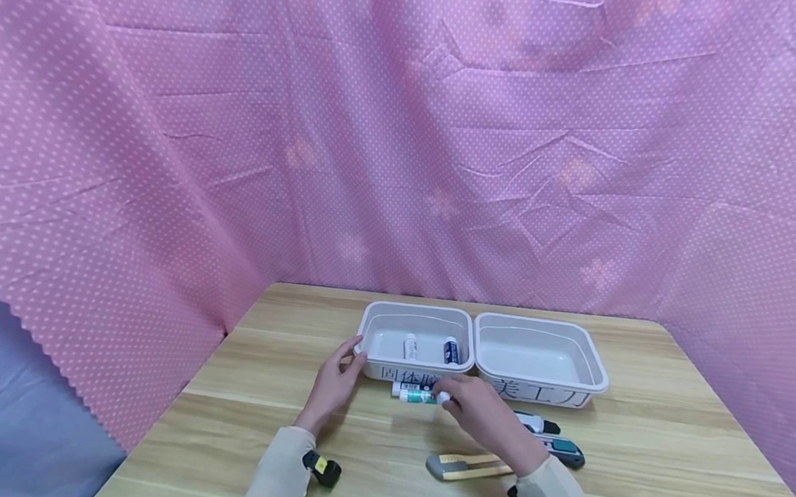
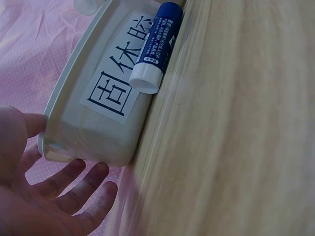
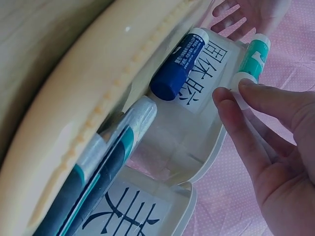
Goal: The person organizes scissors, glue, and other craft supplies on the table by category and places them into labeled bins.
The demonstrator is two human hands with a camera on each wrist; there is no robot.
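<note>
My left hand [image 1: 332,387] holds the near left corner of the left white bin [image 1: 380,370], thumb at the rim, other fingers spread beside the wall. My right hand [image 1: 486,415] pinches one white end of a green and white glue stick [image 3: 256,55] between thumb and fingertips, in front of that bin. A blue glue stick with a white end [image 2: 157,46] lies on the table against the bin's labelled front. Inside the bin are a white glue stick [image 1: 410,346] and a dark blue glue stick [image 1: 451,350].
A second white bin [image 1: 540,392], labelled too, stands right beside the first. Under and beside my right forearm lie a yellow utility knife [image 1: 470,466] and dark utility knives [image 1: 566,450]. Pink dotted cloth [image 1: 444,168] hangs behind the wooden table [image 1: 237,421].
</note>
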